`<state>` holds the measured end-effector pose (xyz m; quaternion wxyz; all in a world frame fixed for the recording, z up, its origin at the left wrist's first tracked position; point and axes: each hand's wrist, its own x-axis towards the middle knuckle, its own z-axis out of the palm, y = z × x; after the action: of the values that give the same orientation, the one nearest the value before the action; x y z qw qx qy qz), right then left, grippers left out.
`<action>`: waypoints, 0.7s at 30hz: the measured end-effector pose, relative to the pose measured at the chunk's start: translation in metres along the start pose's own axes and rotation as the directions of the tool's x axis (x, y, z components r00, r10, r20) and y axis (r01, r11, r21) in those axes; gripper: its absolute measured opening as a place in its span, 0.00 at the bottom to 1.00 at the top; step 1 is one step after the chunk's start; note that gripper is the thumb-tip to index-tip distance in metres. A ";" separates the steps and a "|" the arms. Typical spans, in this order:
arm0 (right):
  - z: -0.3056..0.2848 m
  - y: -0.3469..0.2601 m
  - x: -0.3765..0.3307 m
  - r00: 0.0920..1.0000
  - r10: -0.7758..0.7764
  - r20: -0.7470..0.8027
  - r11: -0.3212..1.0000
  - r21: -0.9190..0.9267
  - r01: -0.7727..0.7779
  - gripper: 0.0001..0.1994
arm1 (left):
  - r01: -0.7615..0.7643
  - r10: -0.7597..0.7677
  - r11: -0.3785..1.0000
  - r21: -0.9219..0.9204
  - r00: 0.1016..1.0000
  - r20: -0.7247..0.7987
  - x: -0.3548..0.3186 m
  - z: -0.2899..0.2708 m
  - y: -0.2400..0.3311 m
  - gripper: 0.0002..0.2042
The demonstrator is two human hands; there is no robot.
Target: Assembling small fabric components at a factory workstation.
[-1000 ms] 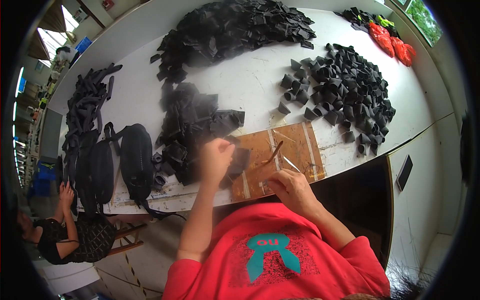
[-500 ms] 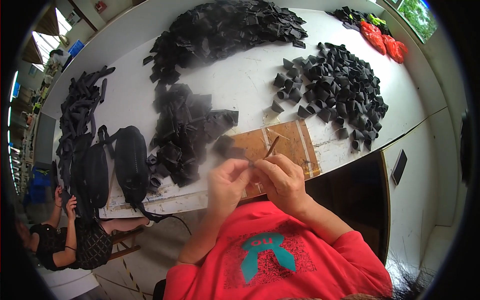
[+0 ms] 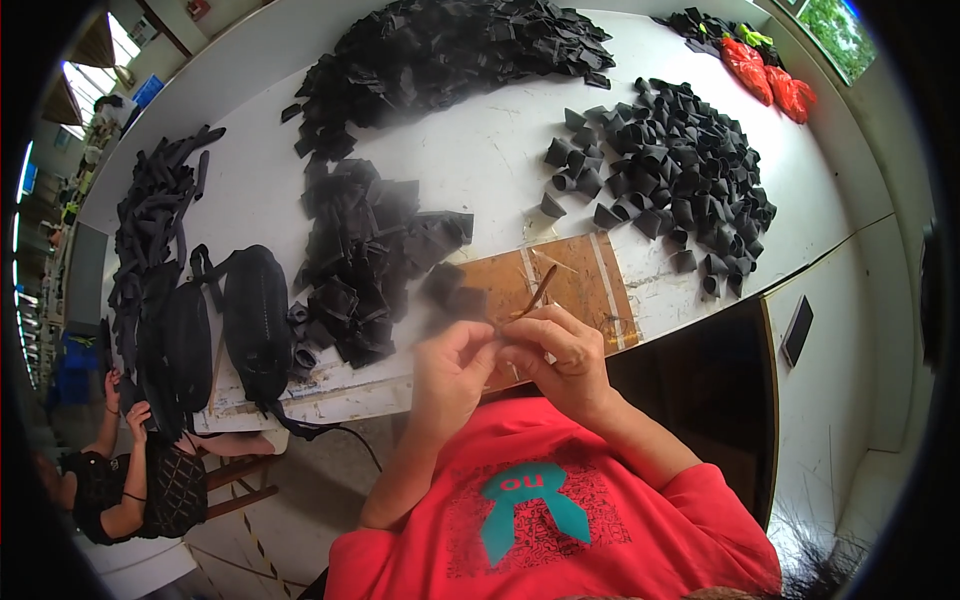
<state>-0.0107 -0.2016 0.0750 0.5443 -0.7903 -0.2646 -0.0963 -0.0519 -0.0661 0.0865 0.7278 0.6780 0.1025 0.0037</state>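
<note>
My left hand (image 3: 447, 372) and my right hand (image 3: 562, 360) meet fingertip to fingertip over the table's front edge. A thin brown stick (image 3: 542, 290) pokes up from the closed fingers of my right hand; its exact kind does not show. The left thumb and forefinger are pinched together, and whatever lies between them is hidden. Under and beyond my hands lies a brown board (image 3: 590, 285). Loose flat black fabric pieces (image 3: 465, 300) rest at its left side, beside a larger heap of black pieces (image 3: 350, 240).
Black curled, tube-like pieces (image 3: 690, 170) are piled at the right. A long heap of flat black pieces (image 3: 450, 60) spans the back. Left stand black bags (image 3: 255, 325) and black strips (image 3: 150, 220). Red plastic bags (image 3: 770, 80) lie far right; another person (image 3: 130, 480) works at left.
The brown stick has tilted slightly and shifted a little to the left with my right hand. Both hands stay close together, still pinching.
</note>
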 end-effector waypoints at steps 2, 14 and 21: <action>-0.001 0.003 -0.001 0.999 -0.039 0.004 0.999 -0.037 0.039 0.08 | -0.089 0.090 0.983 0.160 0.996 0.005 0.000 0.001 -0.004 0.02; 0.011 0.023 -0.011 0.974 -0.195 0.114 0.860 -0.458 0.226 0.12 | -0.263 0.327 0.939 0.222 0.881 -0.342 0.007 0.026 -0.033 0.06; 0.000 0.011 -0.007 1.000 0.023 0.006 0.997 -0.072 -0.023 0.05 | 0.136 -0.031 0.774 -0.618 0.984 0.177 0.007 0.005 -0.023 0.09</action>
<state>-0.0113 -0.2065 0.0627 0.5156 -0.8126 -0.2538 -0.0967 -0.0473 -0.0716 0.0634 0.9172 0.3896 0.0681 -0.0480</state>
